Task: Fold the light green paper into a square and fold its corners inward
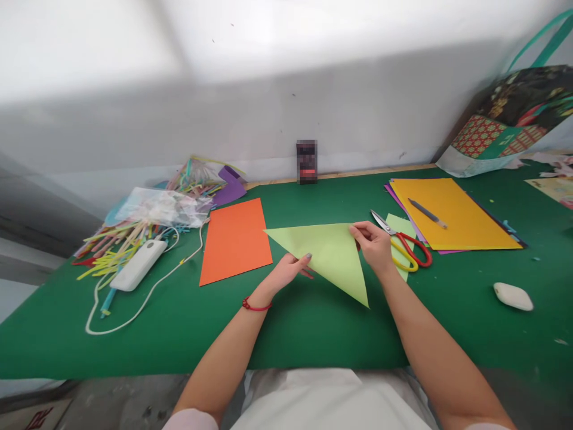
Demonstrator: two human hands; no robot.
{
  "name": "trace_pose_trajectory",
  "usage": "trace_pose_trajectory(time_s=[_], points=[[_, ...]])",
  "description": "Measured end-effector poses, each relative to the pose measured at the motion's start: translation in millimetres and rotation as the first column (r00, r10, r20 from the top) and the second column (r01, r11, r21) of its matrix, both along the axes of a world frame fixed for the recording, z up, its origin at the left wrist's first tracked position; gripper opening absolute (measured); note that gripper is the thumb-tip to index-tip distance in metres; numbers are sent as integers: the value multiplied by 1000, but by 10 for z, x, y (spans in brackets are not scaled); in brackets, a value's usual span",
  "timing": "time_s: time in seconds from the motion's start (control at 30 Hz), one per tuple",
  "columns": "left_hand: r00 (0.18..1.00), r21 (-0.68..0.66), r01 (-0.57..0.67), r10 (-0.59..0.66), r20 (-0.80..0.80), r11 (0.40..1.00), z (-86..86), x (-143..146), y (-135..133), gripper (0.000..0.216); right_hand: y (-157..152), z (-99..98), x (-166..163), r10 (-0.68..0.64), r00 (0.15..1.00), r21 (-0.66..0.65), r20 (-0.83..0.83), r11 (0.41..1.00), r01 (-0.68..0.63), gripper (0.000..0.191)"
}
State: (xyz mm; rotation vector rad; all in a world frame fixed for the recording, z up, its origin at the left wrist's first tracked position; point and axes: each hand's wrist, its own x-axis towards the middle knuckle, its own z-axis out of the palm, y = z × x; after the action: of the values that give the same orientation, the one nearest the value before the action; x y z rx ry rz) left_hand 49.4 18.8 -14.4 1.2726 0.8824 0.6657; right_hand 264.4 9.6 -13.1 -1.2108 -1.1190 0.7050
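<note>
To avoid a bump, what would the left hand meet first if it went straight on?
The left hand would meet the green paper it holds, then perhaps the right hand; depth is unclear.

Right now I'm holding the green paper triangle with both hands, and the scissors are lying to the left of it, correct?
Not quite: the head view shows the scissors lying to the right of the green paper triangle. Your left hand and right hand do both hold it.
</note>
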Motion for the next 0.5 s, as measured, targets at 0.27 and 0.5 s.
trace_pose_trajectory(time_s=[0.27, 0.5], points=[[998, -36, -54, 54, 16, 998, -62, 41, 2, 55, -9, 13, -4, 9, 999, -14, 41, 1000, -9, 31], [1000, 16, 2, -2, -5, 1000, 33, 37, -23, 46, -2, -6, 5, -13, 999, -8, 32, 1000, 13, 29]])
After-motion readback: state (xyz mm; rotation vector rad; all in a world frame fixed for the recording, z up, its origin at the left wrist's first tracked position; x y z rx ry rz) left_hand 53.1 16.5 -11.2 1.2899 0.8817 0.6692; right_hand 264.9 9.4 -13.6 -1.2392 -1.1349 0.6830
